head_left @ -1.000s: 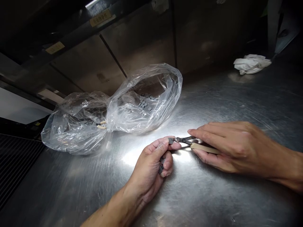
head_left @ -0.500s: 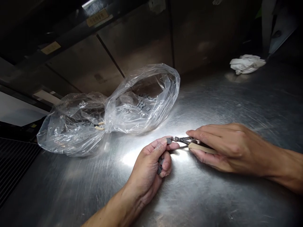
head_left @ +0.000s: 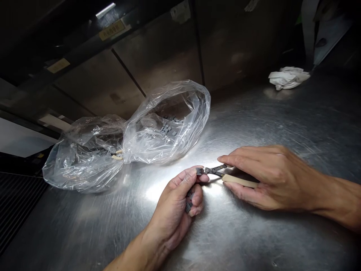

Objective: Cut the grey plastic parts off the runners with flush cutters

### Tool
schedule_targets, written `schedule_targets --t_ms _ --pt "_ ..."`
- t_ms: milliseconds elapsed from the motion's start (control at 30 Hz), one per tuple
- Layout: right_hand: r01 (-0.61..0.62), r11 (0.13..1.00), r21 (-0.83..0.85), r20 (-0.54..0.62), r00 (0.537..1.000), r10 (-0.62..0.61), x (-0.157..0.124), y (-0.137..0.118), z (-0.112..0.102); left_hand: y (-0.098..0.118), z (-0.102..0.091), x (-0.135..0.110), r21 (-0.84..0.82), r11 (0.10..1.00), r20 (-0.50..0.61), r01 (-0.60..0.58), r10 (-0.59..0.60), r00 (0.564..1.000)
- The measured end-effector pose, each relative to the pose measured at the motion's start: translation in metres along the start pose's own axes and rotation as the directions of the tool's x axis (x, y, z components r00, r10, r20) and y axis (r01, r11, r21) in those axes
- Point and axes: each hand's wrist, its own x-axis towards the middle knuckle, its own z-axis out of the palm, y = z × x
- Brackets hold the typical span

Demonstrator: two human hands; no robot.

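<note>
The left hand (head_left: pixel 173 203) is closed on a strip of small gray parts (head_left: pixel 189 201), pinched between thumb and fingers, with one part (head_left: pixel 200 171) projecting at the top of the grip. The right hand (head_left: pixel 272 177) is closed on side-cutting pliers (head_left: pixel 214 170) with a beige handle (head_left: pixel 239 181); the pliers' jaws sit against that projecting part. Both hands are just above a stainless steel table (head_left: pixel 254 233). Farther back on the table lies a clear plastic bag (head_left: pixel 180 113), twisted into two lobes and holding loose gray parts (head_left: pixel 167 128). A crumpled white cloth (head_left: pixel 288 78) lies well to the right.
</note>
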Motion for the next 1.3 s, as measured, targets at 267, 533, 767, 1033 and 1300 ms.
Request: schedule_targets --t_ms 267,533,767,1033,1300 --pt "-0.003 1.000 0.021 -0.009 1.000 0.003 -0.0002 -0.0017 0.0018 0.0002 -0.0012 0.0005 -0.020 0.999 0.010 0.029 -0.029 1.000" --pt "-0.002 1.000 0.018 -0.001 1.000 0.002 0.0013 -0.0032 0.0005 0.0000 -0.0043 0.0024 -0.070 0.997 0.034 0.019 -0.016 0.999" --pt "0.042 0.999 -0.011 0.005 0.999 -0.042 -0.0004 -0.0017 -0.0012 0.0000 -0.0060 0.0040 -0.103 0.994 0.047 0.023 -0.018 0.999" --pt "0.046 0.999 -0.008 0.009 0.999 -0.046 -0.0017 -0.0017 0.0000 0.0008 -0.0062 0.0044 -0.116 0.993 0.052 0.028 -0.022 0.998" --pt "0.062 0.998 -0.011 0.015 0.998 -0.062 -0.0030 -0.0016 0.0026 0.0010 -0.0071 0.0052 -0.127 0.991 0.045 0.036 -0.030 0.999"
